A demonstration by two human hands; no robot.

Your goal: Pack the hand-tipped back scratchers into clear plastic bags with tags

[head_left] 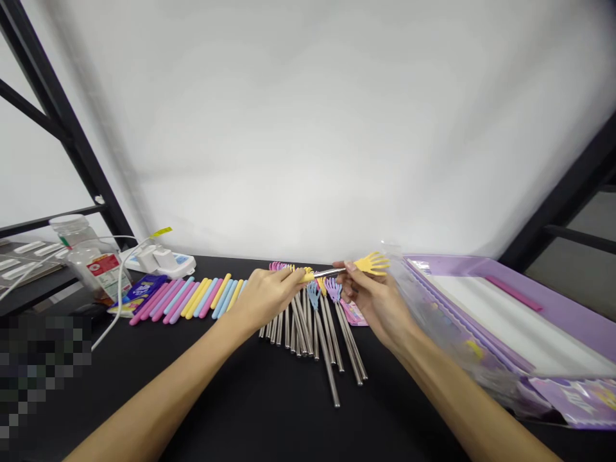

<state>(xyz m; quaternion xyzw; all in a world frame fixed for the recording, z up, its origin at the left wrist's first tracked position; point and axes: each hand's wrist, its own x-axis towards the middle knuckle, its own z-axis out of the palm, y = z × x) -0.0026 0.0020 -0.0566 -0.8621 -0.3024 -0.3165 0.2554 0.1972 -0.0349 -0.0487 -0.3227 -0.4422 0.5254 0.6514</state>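
A yellow back scratcher [372, 263] is held level between my two hands, its hand-shaped head pointing right. My left hand [264, 296] is closed round its yellow handle end. The fingers of my right hand [370, 296] pinch it just below the head, and a stretch of metal rod shows between the hands. Under them on the black table lie several back scratcher heads on metal rods [328, 359], pink, yellow, blue and purple. Left of my left hand is a row of coloured handles [192, 298], partly hidden by that hand.
At the right stands a purple box [584, 324] with a pink handle [514, 292] inside and clear plastic bags [447, 333] beside it. A plastic jar [96, 263], a power strip [166, 260], a white cable and a purple packet [142, 292] are at the left. A white wall rises behind.
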